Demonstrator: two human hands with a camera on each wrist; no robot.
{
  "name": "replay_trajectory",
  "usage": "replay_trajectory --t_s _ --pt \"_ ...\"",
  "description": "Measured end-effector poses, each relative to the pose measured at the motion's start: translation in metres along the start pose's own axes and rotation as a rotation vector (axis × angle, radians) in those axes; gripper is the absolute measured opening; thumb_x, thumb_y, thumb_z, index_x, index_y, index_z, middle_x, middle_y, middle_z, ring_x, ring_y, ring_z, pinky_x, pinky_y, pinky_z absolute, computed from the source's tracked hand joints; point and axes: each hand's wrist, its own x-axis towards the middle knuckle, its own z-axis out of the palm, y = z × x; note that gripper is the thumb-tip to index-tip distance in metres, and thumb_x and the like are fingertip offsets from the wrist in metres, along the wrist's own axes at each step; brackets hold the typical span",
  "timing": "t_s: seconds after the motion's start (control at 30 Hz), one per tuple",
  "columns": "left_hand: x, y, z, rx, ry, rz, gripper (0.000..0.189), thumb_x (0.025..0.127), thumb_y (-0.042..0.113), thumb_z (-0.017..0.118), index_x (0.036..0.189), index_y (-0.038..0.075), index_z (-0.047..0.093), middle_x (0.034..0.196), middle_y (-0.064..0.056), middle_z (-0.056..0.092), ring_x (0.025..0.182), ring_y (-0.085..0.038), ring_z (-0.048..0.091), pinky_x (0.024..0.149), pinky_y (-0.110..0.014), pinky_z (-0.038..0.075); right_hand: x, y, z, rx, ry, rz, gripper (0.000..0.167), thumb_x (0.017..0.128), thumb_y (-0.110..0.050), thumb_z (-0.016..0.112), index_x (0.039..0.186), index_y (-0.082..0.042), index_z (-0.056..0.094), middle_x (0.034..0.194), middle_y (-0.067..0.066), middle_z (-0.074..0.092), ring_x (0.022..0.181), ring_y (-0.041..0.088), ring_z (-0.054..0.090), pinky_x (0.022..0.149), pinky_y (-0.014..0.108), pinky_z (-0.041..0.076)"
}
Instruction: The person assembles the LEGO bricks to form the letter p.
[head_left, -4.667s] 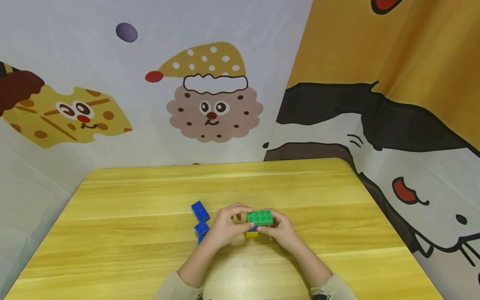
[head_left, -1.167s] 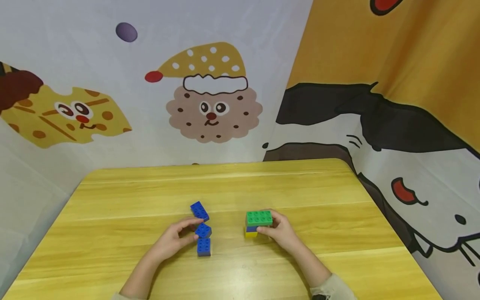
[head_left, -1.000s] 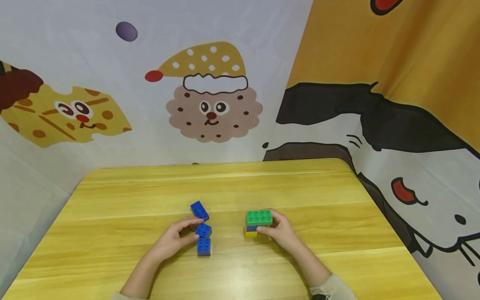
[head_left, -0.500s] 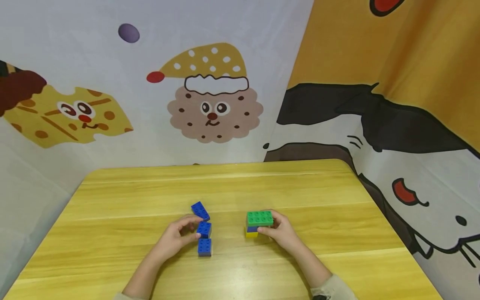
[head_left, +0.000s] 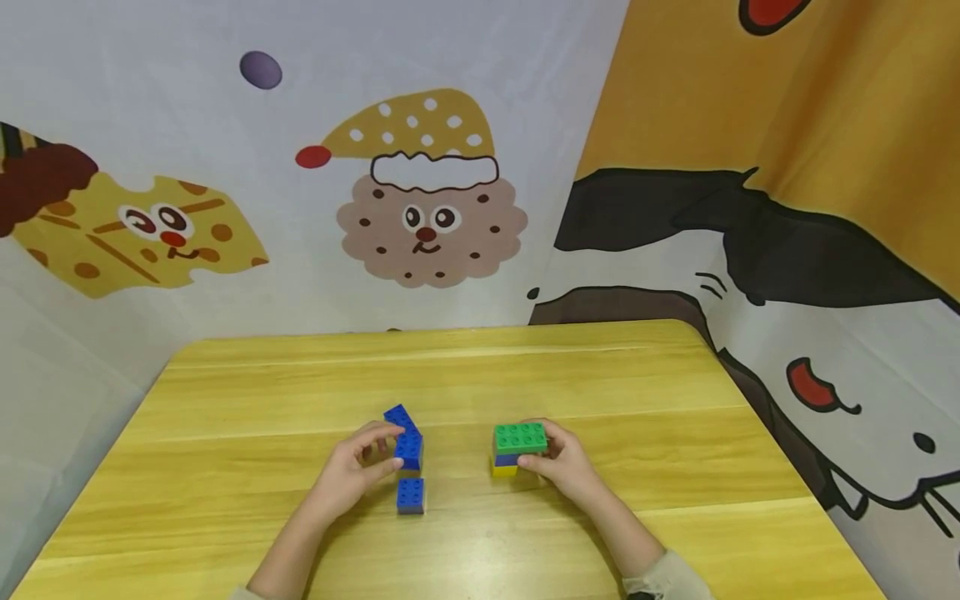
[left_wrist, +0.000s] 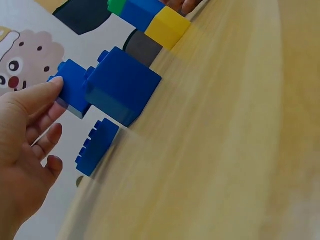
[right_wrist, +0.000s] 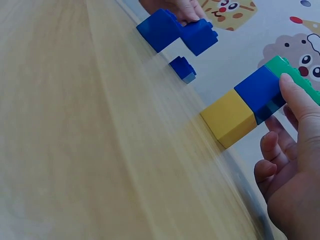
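Observation:
My left hand (head_left: 348, 471) pinches a blue building block (head_left: 408, 451) between thumb and index finger. In the right wrist view this block (right_wrist: 199, 38) hangs a little above the table. In the head view it overlaps a longer blue block (head_left: 397, 412) lying behind it. Nearer to me a third blue block (head_left: 410, 496) stands studs up. My right hand (head_left: 566, 460) grips a small tower at its right side, thumb on the blue middle block (right_wrist: 260, 95). A long green block (head_left: 520, 437) tops the tower, and a yellow block (right_wrist: 227, 119) forms its base on the table.
The wooden table (head_left: 262, 400) has rounded far corners. Behind it hangs a white and orange curtain (head_left: 285, 217) with cartoon prints. Bare tabletop lies between the loose blue blocks and the tower.
My left hand has left the tower for the blue blocks and taken hold of the middle one. That block has turned, risen and moved away from the nearest one. The right hand stays put.

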Motion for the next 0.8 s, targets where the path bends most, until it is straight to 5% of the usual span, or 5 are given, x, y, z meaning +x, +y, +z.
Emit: replay_trajectory --t_s 0.37,0.6,0.8 --pt "0.009 0.020 0.003 -0.017 0.080 0.098 0.034 0.078 -0.007 0.073 0.111 -0.001 0.066 0.100 -0.011 0.063 0.084 -0.030 0.050 0.069 -0.034 0.041 0.000 -0.003 0.000 0.087 0.027 -0.049 0.045 0.084 0.001 0.071 0.121 0.014 0.049 0.103 0.002 0.065 0.074 0.011 0.060 0.052 0.021 0.045" --pt "0.010 0.032 0.008 -0.054 0.080 0.107 0.033 0.077 -0.008 0.074 0.109 -0.003 0.065 0.099 -0.013 0.063 0.083 -0.025 0.051 0.070 -0.035 0.040 0.000 -0.004 -0.001 0.124 0.019 -0.138 0.041 0.087 0.002 0.067 0.121 0.014 0.049 0.106 0.003 0.065 0.086 0.015 0.063 0.069 0.024 0.051" --pt "0.012 0.040 0.011 -0.047 0.082 0.090 0.034 0.078 -0.006 0.074 0.110 -0.001 0.066 0.101 -0.008 0.063 0.083 -0.027 0.051 0.071 -0.033 0.040 -0.001 -0.004 -0.003 0.114 0.039 -0.146 0.036 0.087 0.006 0.061 0.120 0.014 0.049 0.109 0.002 0.063 0.089 0.017 0.064 0.067 0.023 0.050"
